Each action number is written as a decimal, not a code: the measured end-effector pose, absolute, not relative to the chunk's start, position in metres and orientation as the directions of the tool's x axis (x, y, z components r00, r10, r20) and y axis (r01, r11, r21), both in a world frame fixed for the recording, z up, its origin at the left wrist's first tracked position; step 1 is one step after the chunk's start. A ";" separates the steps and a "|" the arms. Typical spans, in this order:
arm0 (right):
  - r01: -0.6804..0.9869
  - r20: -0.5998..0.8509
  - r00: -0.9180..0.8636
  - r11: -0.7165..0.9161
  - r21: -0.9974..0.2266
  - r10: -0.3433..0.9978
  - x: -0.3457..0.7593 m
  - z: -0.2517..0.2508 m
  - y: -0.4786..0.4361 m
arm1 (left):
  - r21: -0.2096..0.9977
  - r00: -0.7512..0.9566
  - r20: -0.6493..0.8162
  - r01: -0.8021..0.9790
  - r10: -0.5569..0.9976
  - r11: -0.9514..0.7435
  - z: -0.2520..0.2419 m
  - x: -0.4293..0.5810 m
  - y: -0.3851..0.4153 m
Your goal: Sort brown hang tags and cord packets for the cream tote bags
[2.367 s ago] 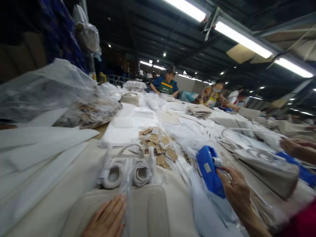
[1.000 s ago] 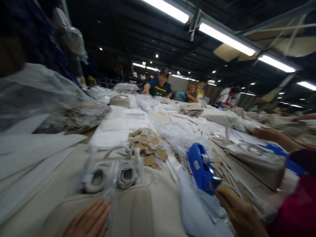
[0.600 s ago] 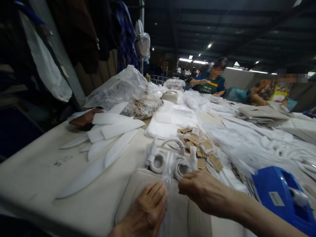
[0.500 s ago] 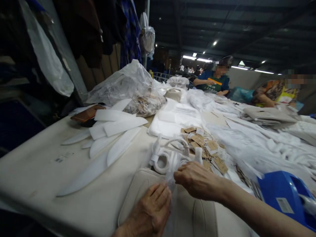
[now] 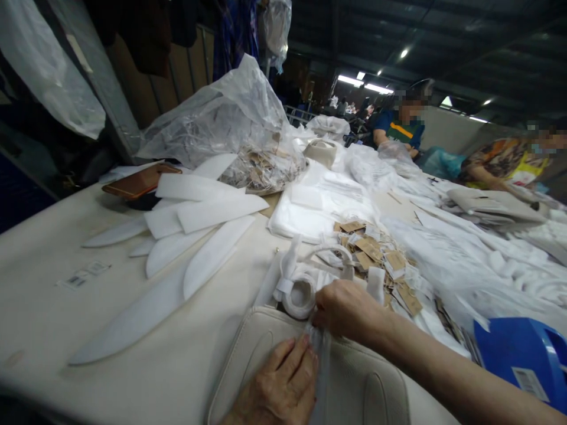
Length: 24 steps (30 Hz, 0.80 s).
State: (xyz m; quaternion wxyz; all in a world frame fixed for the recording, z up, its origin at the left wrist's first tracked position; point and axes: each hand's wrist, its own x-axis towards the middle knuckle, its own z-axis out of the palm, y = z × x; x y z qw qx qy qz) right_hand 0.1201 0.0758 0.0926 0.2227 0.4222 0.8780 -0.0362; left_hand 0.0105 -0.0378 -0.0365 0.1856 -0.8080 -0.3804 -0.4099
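Note:
A cream handbag lies flat on the table in front of me, with a clear plastic strip running down its middle. My left hand rests on the bag, fingers stretched flat beside and partly over the strip. Just above it, my right hand is closed in a pinch at the strip's upper end; its fingertips are partly hidden. By the bag's top edge sit a white wrapped roll and the bag's curved handle.
White curved foam sheets and a brown phone case or wallet lie left. Brown tags are heaped beyond my right hand. A blue plastic holder stands right. Behind are a plastic bag of tags and two co-workers.
The view has tilted and shifted slightly. My right hand has come a little closer to the white roll, and the clear plastic looks drawn into a narrower strip. My left hand remains on the bag.

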 end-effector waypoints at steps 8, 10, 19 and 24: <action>0.847 -0.268 -0.464 0.511 0.145 0.844 0.130 0.092 0.102 | -0.048 0.361 0.860 0.760 0.360 -0.649 -0.045 0.012 -0.030; 0.855 -0.180 -0.469 0.495 0.154 0.865 0.136 0.091 0.091 | -0.068 0.345 0.885 0.758 0.311 -0.648 -0.046 0.012 -0.028; 0.632 0.653 -0.708 0.653 0.418 0.267 0.172 0.002 -0.008 | -0.171 0.358 0.910 0.782 0.207 -0.600 -0.042 0.011 -0.019; 0.633 0.616 -0.738 0.600 0.489 0.275 0.179 -0.003 -0.007 | 0.063 0.183 0.947 0.697 0.262 -0.714 -0.035 0.007 -0.025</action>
